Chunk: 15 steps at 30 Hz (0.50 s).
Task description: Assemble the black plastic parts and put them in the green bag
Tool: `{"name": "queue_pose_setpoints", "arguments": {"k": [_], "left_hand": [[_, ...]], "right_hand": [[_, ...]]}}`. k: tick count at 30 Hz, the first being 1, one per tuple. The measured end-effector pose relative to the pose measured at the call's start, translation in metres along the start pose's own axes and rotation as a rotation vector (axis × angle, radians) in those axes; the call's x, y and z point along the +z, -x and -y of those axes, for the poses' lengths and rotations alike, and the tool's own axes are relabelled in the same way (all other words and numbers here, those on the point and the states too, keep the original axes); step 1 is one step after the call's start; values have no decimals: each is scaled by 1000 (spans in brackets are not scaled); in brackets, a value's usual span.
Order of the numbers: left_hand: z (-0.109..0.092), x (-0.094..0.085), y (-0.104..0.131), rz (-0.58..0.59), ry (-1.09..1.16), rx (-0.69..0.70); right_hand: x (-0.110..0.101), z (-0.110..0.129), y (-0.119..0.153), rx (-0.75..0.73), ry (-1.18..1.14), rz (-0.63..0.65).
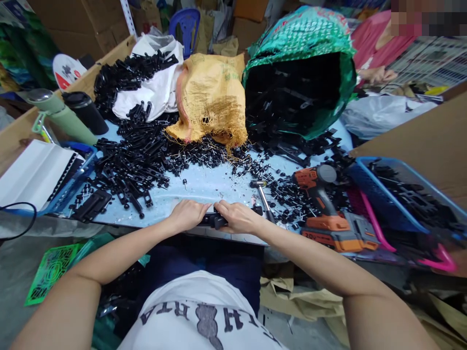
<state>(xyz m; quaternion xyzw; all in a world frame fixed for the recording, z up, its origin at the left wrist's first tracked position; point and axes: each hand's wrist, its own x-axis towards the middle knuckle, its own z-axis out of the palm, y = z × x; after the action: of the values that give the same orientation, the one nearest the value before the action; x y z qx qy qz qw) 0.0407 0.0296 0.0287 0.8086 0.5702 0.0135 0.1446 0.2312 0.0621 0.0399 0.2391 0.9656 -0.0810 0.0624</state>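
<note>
At the near edge of the blue table (204,182), both of my hands are closed around a black plastic part (215,220). My left hand (189,214) grips its left end, with the thumb pointing inward. On the other end, my right hand (235,217) has its fingers wrapped round; they hide much of the part's shape. A small hammer (263,197) lies just beyond my right hand. Farther right rests an orange and black cordless drill (321,194). One loose screw with a black head (185,183) lies ahead of my left hand.
Heaped black plastic pieces (131,155) cover the left side. A yellow woven sack (215,97) and a green sack (302,73) of black parts stand behind. Blue baskets (397,194) flank the right. Bottles (65,116) stand left. Another person's hands (377,75) show at far right.
</note>
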Motion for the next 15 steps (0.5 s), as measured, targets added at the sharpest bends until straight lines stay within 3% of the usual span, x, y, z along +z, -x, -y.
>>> {"name": "queue_pose_setpoints", "arguments": {"k": [4,7,8,10,12,13,15], "left_hand": [[7,5,-13,-48,-49,-31],[14,18,-26,-155,-106,-69],[17,23,-29,-190,-123,-87],[22,36,-32,-234,-145,-114],[25,49,-30,-264,-158,-83],[26,54,-27,-285,-165,-51],[25,63,-19,-327,-181,15]], "right_hand": [[9,-4,-6,122,-3,-56],[19,-16,4,140,13,-187],[24,-21,11,206,28,-247],[38,-32,32,521,80,-344],[56,-42,56,882,148,-340],[66,-45,66,996,183,-309],[82,-50,80,1075,224,-252]]}}
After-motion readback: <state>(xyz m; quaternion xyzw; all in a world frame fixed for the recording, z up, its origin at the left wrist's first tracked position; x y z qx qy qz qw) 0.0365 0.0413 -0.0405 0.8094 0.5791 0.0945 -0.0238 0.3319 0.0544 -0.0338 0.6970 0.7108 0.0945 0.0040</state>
